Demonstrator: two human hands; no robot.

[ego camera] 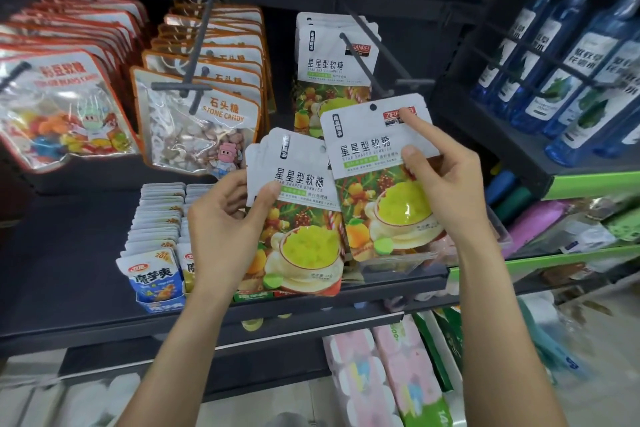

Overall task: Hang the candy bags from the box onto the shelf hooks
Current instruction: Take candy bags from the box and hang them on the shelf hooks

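Pinching one candy bag (377, 163) up by its punched hole toward the hook (363, 61), the right hand (446, 180) seemed ready to thread it, while the left hand (228, 222) gripped the spare bags (298, 218) below.

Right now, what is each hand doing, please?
Left hand: holds a small stack of gummy bags.
Right hand: pinches one gummy bag, raised near the hook.

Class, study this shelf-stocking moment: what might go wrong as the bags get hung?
1. The right hand pinches one bag below the hook; its small hole could miss the tip.
2. The left hand grips several bags loosely fanned; one might slip.
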